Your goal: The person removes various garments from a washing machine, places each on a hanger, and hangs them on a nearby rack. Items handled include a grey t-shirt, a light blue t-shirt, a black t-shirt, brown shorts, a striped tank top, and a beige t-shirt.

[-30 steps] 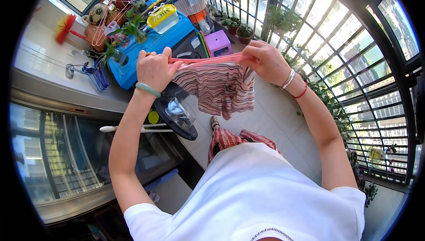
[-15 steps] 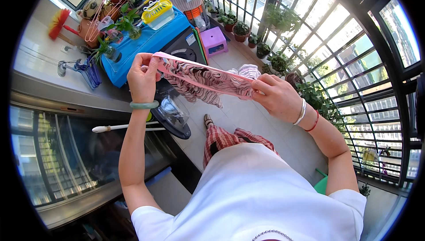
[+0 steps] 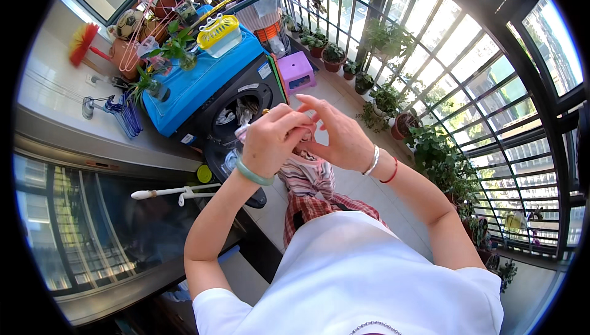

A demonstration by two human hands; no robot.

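A striped garment (image 3: 309, 178) in pink, grey and white, with a pink edge, hangs bunched below my hands in front of my legs. My left hand (image 3: 270, 144), with a green bangle at the wrist, is closed on its upper part, and a bit of the cloth shows at the far side of that hand. My right hand (image 3: 344, 135) meets it from the right, thumb and fingers curled round the pink edge, fingertips touching the left hand's. Beyond them the front-loading washing machine (image 3: 212, 104) stands with its door (image 3: 224, 166) swung wide, laundry visible in the drum.
A blue cover (image 3: 184, 89) on the machine carries a yellow basket (image 3: 219, 32) and plants. Behind it stands a purple stool (image 3: 297, 72). Potted plants (image 3: 390, 101) line the barred window at right. Hangers (image 3: 123, 110) hang on the left wall; a white rod (image 3: 166, 193) juts out below.
My hands have come together from a wide stretch. The garment's pink edge, pulled taut before, is now gathered between them, and the cloth hangs down. The washing machine's drum opening has come into sight.
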